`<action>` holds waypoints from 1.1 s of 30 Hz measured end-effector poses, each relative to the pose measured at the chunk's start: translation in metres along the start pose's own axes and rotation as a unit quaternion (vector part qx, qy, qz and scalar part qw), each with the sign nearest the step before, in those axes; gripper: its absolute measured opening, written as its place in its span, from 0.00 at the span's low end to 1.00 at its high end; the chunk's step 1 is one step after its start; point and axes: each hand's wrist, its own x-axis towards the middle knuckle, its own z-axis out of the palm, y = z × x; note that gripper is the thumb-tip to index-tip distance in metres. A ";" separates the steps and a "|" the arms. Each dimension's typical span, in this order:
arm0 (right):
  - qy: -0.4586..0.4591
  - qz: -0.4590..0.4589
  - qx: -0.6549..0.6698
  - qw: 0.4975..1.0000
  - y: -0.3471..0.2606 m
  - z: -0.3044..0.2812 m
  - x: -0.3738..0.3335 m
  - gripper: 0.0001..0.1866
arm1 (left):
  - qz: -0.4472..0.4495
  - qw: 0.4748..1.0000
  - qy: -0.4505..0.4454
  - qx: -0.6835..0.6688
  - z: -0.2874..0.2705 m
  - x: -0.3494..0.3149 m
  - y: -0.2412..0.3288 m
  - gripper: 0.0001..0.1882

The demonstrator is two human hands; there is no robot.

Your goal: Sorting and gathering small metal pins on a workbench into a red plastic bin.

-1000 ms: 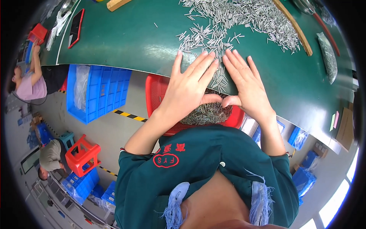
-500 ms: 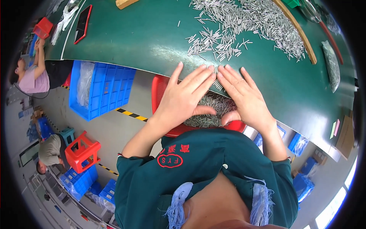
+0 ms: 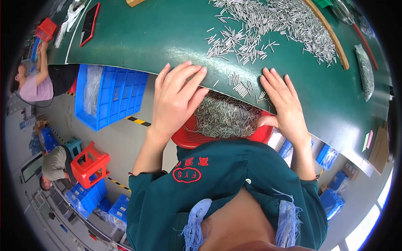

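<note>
My left hand (image 3: 179,96) is open at the front edge of the green table (image 3: 142,37), its fingers stretched out and its palm empty. My right hand (image 3: 282,98) lies open on the table top, fingertips beside a small cluster of short metal pins (image 3: 241,88) near the edge. Between and below both hands sits a red basket (image 3: 188,139) under the table edge, with a heap of the same pins (image 3: 228,117) in it. Farther back, a large pile of loose pins (image 3: 289,25) spreads over the table, its nearer part thinning out.
A wooden strip (image 3: 328,31) borders the pile on the right, with a plastic bag of pins (image 3: 364,73) beyond it. A red-edged phone (image 3: 89,25) lies at the far left. Below stands a blue crate (image 3: 111,98). Two people are at the left, near a red stool (image 3: 90,165).
My hands have moved apart, the left one leftward and the right one rightward. The small pin cluster between them is now uncovered, and more of the basket's heap shows.
</note>
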 end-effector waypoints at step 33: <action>0.067 0.042 -0.070 0.994 0.011 0.011 0.041 0.52 | 0.049 0.998 -0.034 -0.025 0.049 0.054 0.041 0.32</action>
